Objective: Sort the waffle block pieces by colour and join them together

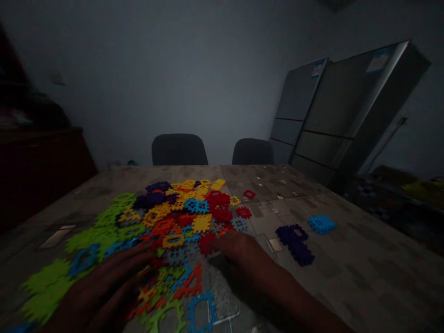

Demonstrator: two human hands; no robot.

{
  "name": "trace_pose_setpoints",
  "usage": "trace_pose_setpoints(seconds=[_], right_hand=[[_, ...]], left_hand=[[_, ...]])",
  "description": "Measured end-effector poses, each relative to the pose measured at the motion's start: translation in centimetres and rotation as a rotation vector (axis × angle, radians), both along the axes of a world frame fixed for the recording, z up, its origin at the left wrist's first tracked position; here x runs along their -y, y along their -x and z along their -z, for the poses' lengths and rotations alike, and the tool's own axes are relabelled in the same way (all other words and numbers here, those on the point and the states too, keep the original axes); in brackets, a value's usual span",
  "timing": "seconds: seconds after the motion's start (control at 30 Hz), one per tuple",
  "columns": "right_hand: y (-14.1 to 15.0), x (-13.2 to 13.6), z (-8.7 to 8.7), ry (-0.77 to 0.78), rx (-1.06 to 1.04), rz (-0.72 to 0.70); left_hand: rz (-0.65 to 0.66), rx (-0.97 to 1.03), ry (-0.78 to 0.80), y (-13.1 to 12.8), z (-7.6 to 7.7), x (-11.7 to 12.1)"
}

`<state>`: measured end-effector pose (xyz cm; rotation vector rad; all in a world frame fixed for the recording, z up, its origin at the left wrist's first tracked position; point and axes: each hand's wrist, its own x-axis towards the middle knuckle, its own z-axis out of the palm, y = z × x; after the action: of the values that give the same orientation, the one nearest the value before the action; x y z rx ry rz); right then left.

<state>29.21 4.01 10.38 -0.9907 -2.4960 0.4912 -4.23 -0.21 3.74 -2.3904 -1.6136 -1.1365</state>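
Observation:
A heap of flat plastic interlocking tiles in green, yellow, red, orange, blue, grey and purple covers the left and middle of the table. My left hand [107,282] lies over the near left of the heap with its fingers stretched out and nothing seen in them. My right hand [236,249] reaches in from the right, its fingers closed at the edge of a red tile [207,243]. Just beyond it are a yellow square tile [201,224] and a grey window tile [239,224]. Near my left hand lies a blue frame tile [84,260].
On the right of the patterned table [347,259] lie purple tiles [294,243] and a stack of blue tiles [322,224]. Two dark chairs [179,149] stand at the far edge. Tall refrigerators [333,111] are at the back right, a dark red cabinet [45,162] at the left.

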Motion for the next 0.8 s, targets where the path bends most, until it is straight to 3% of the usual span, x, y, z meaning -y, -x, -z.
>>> trace_pose_setpoints(seconds=[0.17, 0.3, 0.47, 0.7, 0.8], right_hand=[[-2.1, -1.0, 2.4, 0.036, -0.012, 0.106], [-2.8, -1.1, 3.6, 0.055, 0.046, 0.085], [-2.1, -0.1, 3.4, 0.076, 0.073, 0.049], [-1.9, 0.1, 3.8, 0.038, 0.028, -0.028], [-1.6, 0.4, 3.8, 0.021, 0.05, -0.082]], left_hand=[[-0.083, 0.0, 0.12, 0.5, -1.9, -0.2], [-0.069, -0.004, 0.168, 0.5, -1.9, -0.4], [0.041, -0.08, 0.205, -0.4, -1.7, 0.4], [-0.105, -0.071, 0.18, 0.5, -2.2, -0.1], [-0.091, -0.047, 0.163, 0.1, -2.6, 0.1]])
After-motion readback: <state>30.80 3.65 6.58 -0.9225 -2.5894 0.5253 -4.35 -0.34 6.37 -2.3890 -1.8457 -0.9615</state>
